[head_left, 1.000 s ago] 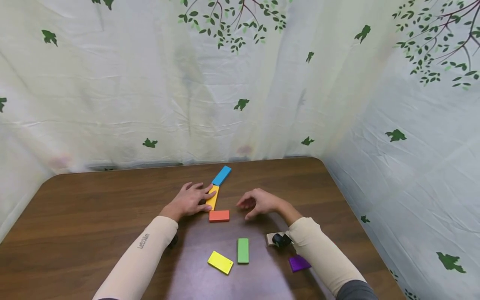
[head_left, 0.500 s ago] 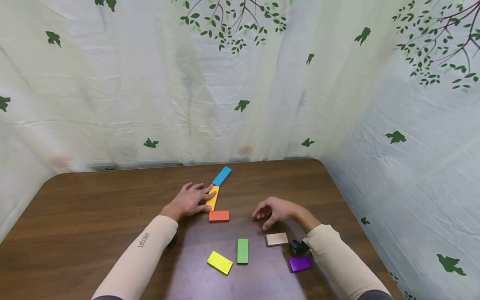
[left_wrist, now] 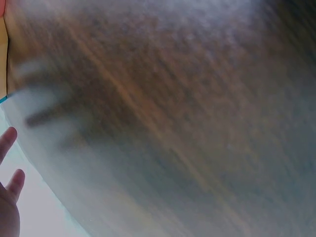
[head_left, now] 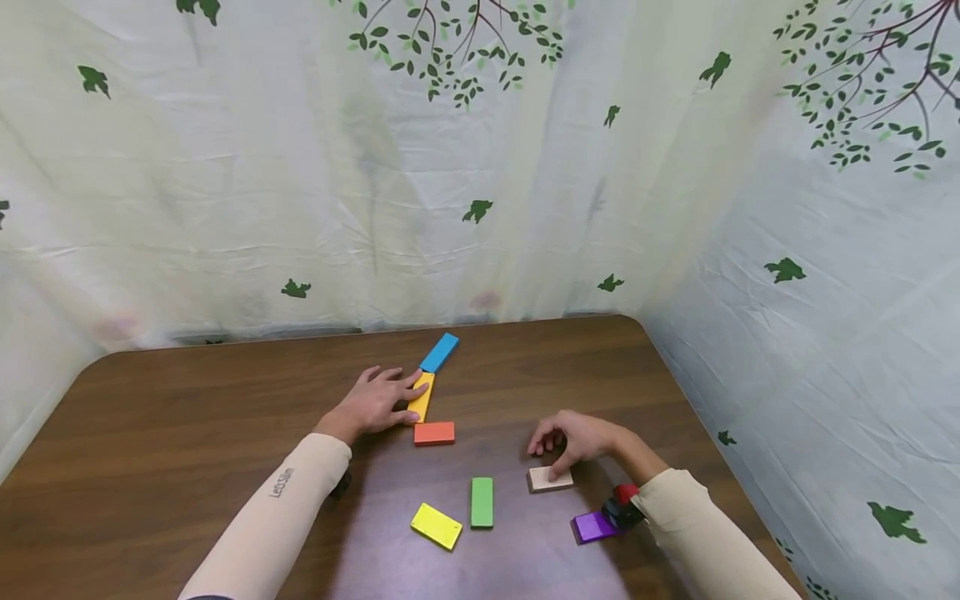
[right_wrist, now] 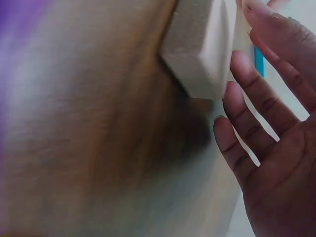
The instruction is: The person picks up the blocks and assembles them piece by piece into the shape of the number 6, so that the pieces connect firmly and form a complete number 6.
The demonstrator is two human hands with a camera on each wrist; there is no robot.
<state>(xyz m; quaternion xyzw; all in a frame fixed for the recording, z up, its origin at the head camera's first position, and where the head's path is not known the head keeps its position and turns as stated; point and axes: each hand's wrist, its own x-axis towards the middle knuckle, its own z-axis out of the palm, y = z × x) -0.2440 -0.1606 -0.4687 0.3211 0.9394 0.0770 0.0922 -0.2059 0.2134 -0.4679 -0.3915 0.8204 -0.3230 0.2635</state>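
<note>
My left hand (head_left: 371,403) rests on an amber block (head_left: 422,403), index finger across it and thumb at its near end. A blue block (head_left: 438,353) continues the line beyond, and a red-orange block (head_left: 434,434) lies at the near end. To the right, my right hand (head_left: 583,437) hovers at a pale wooden block (head_left: 537,480), thumb over it and fingers beyond its far side. In the right wrist view the fingers spread beside this wooden block (right_wrist: 217,54); contact is hard to tell. The left wrist view catches only a few left fingertips (left_wrist: 15,185).
Closer to me on the brown table (head_left: 225,417) lie a green block (head_left: 482,502), a yellow block (head_left: 437,526) and a purple block (head_left: 591,527). The purple one is partly behind the right wrist's camera (head_left: 622,508). A leaf-printed curtain (head_left: 420,208) hangs behind the table.
My right hand has moved right and toward me, from beside the red-orange block to over the pale wooden block. The left hand stays on the amber block.
</note>
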